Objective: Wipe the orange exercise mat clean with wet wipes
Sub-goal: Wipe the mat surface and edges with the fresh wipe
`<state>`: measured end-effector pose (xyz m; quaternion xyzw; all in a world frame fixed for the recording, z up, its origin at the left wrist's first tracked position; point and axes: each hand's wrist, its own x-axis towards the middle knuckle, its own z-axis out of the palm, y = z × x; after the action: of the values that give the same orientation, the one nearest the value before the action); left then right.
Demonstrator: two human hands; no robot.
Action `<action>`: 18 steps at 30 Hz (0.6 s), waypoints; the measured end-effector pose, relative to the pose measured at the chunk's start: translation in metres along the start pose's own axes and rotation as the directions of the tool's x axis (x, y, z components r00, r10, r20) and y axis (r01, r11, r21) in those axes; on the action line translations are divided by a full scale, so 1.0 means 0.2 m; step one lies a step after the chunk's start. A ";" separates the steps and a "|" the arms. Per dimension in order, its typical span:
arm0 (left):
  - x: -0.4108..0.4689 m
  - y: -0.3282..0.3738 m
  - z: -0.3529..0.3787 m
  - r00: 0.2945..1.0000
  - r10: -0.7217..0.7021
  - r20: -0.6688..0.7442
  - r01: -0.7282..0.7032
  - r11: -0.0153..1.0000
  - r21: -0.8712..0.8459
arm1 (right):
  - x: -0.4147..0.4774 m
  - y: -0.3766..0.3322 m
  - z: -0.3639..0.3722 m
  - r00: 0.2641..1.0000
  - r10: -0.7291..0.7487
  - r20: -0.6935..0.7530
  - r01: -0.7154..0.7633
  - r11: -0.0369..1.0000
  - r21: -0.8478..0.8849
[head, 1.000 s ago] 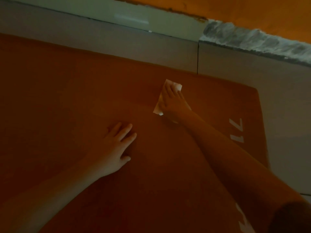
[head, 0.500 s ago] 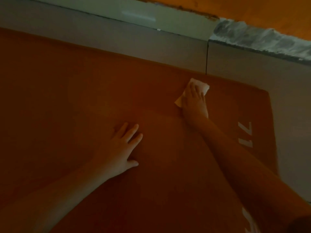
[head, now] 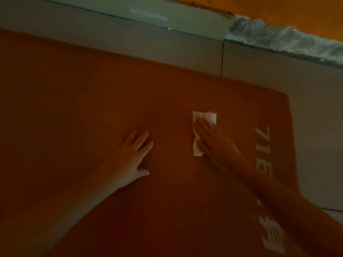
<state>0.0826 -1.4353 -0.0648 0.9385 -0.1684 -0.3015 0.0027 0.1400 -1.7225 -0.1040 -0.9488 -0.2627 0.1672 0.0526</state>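
Note:
The orange exercise mat [head: 74, 108] covers most of the floor in the dim head view, with white lettering [head: 263, 143] along its right end. A white wet wipe [head: 209, 116] lies flat on the mat near that end. My right hand [head: 211, 140] presses on the wipe with straight, spread fingers, covering its lower right part. My left hand [head: 131, 154] rests flat on the bare mat to the left of the wipe, fingers straight, holding nothing.
Grey floor tiles [head: 315, 108] border the mat at the top and right. A pale skirting strip [head: 148, 13] and a rough grey ledge [head: 287, 41] run along the far edge below an orange wall [head: 297, 12].
My right hand has slid the wipe back toward me, away from the mat's far edge. My left hand stays planted on the mat.

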 end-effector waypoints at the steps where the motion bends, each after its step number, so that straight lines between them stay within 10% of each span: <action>1: 0.00 0.00 0.00 1.000 -0.003 -0.001 0.003 1.000 0.003 | -0.03 0.06 0.00 1.000 -0.007 -0.006 0.007 0.998 -0.055; 4: 0.00 0.00 0.01 1.000 -0.012 0.006 0.012 1.000 0.010 | -0.06 0.14 0.01 0.938 0.342 -0.057 -0.343 0.939 -0.013; 7: 0.01 0.00 0.02 1.000 -0.021 0.019 0.021 1.000 0.002 | -0.03 -0.05 0.07 0.705 0.701 -0.105 -0.668 0.706 0.236; 11: -0.01 0.02 0.02 1.000 -0.027 0.003 0.027 0.999 0.027 | -0.16 -0.37 0.18 0.948 0.318 -0.030 -0.313 0.942 0.121; 14: -0.04 0.03 0.03 0.999 -0.023 -0.033 0.025 0.999 0.040 | -0.34 -0.33 0.13 0.998 0.050 0.046 -0.051 0.998 0.021; 18: -0.08 0.05 0.07 0.999 -0.033 -0.040 0.035 0.998 0.044 | -0.46 -0.14 0.16 0.874 0.484 -0.047 -0.475 0.870 0.133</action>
<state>0.0585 -1.4387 -0.0655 0.9467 -0.1590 -0.2793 -0.0204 0.0424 -1.7462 -0.1021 -0.9854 -0.0064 0.1526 0.0753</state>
